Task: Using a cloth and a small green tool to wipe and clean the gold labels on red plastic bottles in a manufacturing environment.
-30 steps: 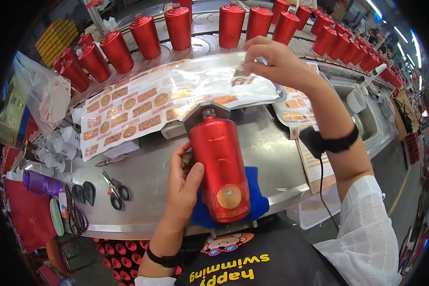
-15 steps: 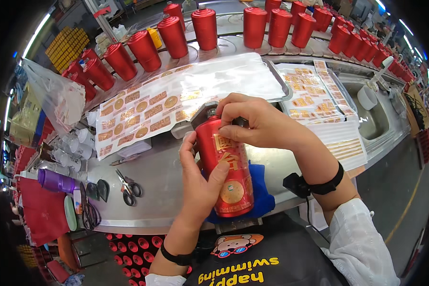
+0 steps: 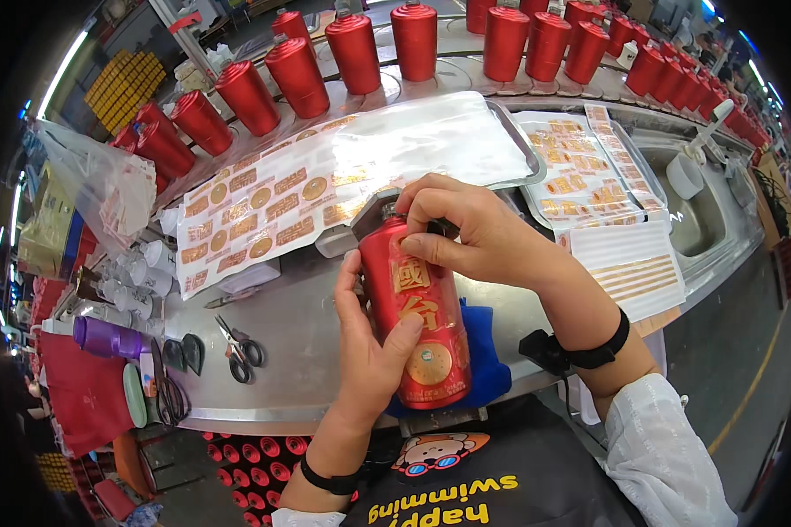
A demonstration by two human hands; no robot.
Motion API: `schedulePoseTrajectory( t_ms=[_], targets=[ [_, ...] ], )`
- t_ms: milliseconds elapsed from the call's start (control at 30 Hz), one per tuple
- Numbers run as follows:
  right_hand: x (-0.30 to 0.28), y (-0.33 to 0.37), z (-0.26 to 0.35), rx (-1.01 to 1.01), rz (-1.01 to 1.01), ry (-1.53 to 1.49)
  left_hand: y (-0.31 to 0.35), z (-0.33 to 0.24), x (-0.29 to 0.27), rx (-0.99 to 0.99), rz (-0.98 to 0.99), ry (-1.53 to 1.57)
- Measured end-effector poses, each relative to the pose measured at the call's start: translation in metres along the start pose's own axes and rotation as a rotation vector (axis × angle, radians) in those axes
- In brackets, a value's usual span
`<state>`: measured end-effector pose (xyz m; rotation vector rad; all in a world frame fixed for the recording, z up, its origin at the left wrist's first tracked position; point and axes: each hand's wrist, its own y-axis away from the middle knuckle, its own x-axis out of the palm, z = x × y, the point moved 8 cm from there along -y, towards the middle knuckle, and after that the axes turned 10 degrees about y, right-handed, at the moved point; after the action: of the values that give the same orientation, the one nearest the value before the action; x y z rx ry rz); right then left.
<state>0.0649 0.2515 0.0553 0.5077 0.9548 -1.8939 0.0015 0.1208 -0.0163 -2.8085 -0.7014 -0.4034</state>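
A red cylindrical bottle (image 3: 417,334) with gold characters and a round gold seal lies tilted on a blue cloth (image 3: 488,360) at the near edge of the steel table (image 3: 272,325). My left hand (image 3: 369,351) wraps around its left side and holds it. My right hand (image 3: 470,233) presses on the bottle's upper part near its neck, fingers pinched against the surface. A sheet of gold stickers (image 3: 264,206) lies just behind the bottle on the table.
Rows of red bottles (image 3: 351,48) stand on the conveyor behind. More sticker sheets (image 3: 580,171) lie in a tray at right. Scissors (image 3: 237,347), a purple bottle (image 3: 105,338) and white caps (image 3: 141,272) sit at left. A sink (image 3: 703,220) is at far right.
My right hand came back from the sticker sheets to the bottle's neck. The bottle has been turned, so gold characters now show on its front.
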Motion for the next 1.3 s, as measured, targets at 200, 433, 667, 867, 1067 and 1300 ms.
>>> schedulePoseTrajectory(
  t_ms=[200,433,667,867,1067,1300],
  targets=[
    [0.0012,-0.0010,0.0023,-0.015,0.010,0.001,0.0008,-0.0006,-0.0007,0.014,0.009,-0.015],
    [0.0003,-0.0011,0.0036,-0.064,-0.023,0.026,0.0008,-0.0008,0.0000,-0.003,0.019,0.043],
    [0.0010,-0.0013,0.0016,-0.034,-0.017,0.017,-0.0018,-0.0022,0.0031,0.004,0.027,0.002],
    [0.0006,-0.0021,0.0010,-0.014,-0.022,0.017,-0.0017,-0.0028,0.0026,-0.001,0.016,-0.016],
    [0.0010,-0.0026,0.0018,0.011,-0.015,0.026,-0.0007,-0.0011,0.0017,0.024,0.027,-0.030],
    [0.0013,-0.0020,0.0040,-0.013,-0.062,0.044,0.0008,-0.0001,0.0017,0.020,0.021,-0.022]
  ],
)
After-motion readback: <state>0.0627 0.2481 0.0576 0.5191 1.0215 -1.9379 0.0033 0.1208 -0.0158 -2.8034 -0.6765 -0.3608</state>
